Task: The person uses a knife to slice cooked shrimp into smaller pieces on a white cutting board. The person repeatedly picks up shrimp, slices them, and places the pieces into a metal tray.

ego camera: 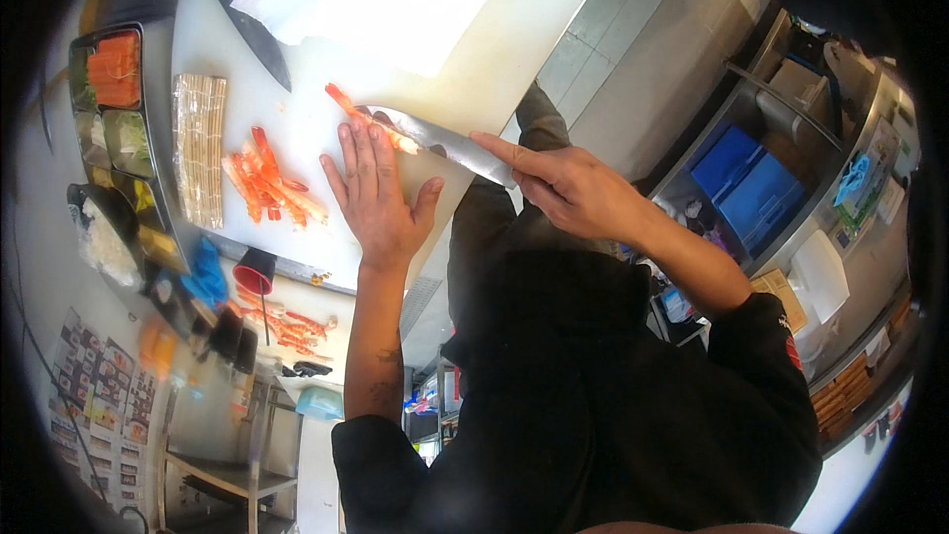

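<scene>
A cooked, peeled shrimp (401,142) with a red tail lies on the white cutting board (489,107). My left hand (378,200) is laid flat, its fingertips holding the shrimp down while the thumb points away. Along the shrimp's far side runs the blade of a kitchen knife (461,151). My right hand (582,189) grips this knife near the heel, index finger stretched along the blade; the handle is hidden by the hand. Left of my left hand is a pile of cooked shrimp (270,182). Beyond it sits a plastic-wrapped bamboo rolling mat (199,152).
A second knife (248,18) lies partly under white paper (385,0). Left of the mat are a metal tray (169,233) of compartmented ingredients and a bowl of rice (107,237). A red-lined cup (254,272) stands by more shrimp (293,330). Blue bins (749,182) are shelved at right.
</scene>
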Tool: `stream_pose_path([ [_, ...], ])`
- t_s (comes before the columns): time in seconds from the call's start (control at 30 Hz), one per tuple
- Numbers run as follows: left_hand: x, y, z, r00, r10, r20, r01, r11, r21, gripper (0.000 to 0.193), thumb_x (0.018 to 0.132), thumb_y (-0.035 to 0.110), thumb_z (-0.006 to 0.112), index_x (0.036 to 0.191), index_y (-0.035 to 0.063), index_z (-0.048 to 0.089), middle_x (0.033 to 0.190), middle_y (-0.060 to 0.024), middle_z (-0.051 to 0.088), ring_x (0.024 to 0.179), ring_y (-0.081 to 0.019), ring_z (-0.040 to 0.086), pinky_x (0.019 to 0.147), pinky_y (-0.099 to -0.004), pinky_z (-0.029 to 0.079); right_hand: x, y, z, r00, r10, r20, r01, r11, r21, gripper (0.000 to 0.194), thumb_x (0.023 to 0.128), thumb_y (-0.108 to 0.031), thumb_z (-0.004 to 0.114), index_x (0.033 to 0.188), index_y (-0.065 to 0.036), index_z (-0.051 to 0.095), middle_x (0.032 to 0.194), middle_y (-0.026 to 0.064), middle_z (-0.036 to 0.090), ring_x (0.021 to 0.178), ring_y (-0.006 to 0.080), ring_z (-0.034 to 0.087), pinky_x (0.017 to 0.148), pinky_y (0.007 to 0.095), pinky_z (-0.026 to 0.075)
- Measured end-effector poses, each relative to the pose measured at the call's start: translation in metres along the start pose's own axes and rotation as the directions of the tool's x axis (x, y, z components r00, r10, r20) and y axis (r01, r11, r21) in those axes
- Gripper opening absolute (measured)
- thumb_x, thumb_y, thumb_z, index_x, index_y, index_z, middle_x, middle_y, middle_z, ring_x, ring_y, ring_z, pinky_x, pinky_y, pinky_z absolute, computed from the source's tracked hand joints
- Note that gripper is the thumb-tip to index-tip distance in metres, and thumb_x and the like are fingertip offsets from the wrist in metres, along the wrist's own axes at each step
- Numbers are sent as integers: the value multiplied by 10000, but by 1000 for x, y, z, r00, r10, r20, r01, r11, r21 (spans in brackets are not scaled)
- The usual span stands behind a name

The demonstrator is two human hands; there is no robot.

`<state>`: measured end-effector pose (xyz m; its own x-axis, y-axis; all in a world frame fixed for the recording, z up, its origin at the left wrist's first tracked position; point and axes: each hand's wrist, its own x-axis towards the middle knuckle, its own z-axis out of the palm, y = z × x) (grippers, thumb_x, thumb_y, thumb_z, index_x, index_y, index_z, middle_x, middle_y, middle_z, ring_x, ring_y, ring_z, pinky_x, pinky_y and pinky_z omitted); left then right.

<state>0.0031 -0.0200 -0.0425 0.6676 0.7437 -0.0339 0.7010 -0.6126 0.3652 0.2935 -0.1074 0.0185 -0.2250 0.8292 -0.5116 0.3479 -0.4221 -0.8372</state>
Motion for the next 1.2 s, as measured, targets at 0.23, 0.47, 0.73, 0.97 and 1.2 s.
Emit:
stream_pose_path([
  [0.23, -1, 1, 0, 999, -19, 27, 19, 1000, 0, 970, 1115, 671, 510, 1753, -30, 305, 1812, -307, 305, 1708, -479, 238, 1355, -691, 87, 5, -2, 6, 1000, 18, 7, -18, 1000, -2, 746, 1103, -68, 640, 1778, -276, 399, 919, 204, 745, 762, 334, 746, 744, 450, 584],
  [0.47, -2, 1, 0, 998, -34, 48, 34, 999, 0, 1018, 1100, 717, 499, 1762, -25, 282, 1816, -309, 293, 1713, -477, 223, 1355, -693, 75, 8, -2, 9, 999, 27, 27, -27, 1000, -5, 735, 1105, -56, 629, 1775, -259, 402, 943, 220, 751, 762, 352, 745, 752, 444, 593],
  [0.73, -8, 3, -7, 997, -48, 66, 52, 998, -48, 960, 1117, 652, 522, 1746, -40, 305, 1824, -296, 276, 1712, -468, 228, 1353, -699, 105, 8, -17, 28, 996, -53, -70, 37, 977, -210, 832, 1076, -3, 624, 1798, -291, 326, 911, 198, 715, 757, 344, 726, 699, 455, 610],
  [0.97, -21, 1, -15, 977, -28, -212, 12, 997, -78, 872, 1093, 465, 663, 1720, -58, 357, 1814, -254, 334, 1701, -475, 257, 1349, -702, 168, -26, -46, 34, 991, -76, -106, 1, 815, -579, 881, 1037, 28, 611, 1778, -374, 357, 931, 127, 620, 728, 314, 681, 659, 454, 606],
  [1.2, -14, -2, -4, 986, 91, -138, -91, 996, 4, 941, 1038, 408, 749, 1748, -27, 310, 1811, -275, 323, 1693, -464, 285, 1362, -655, 206, -25, -47, 41, 990, -70, -126, -35, 732, -681, 862, 1039, -2, 594, 1775, -386, 362, 930, 122, 615, 734, 312, 694, 648, 449, 614],
])
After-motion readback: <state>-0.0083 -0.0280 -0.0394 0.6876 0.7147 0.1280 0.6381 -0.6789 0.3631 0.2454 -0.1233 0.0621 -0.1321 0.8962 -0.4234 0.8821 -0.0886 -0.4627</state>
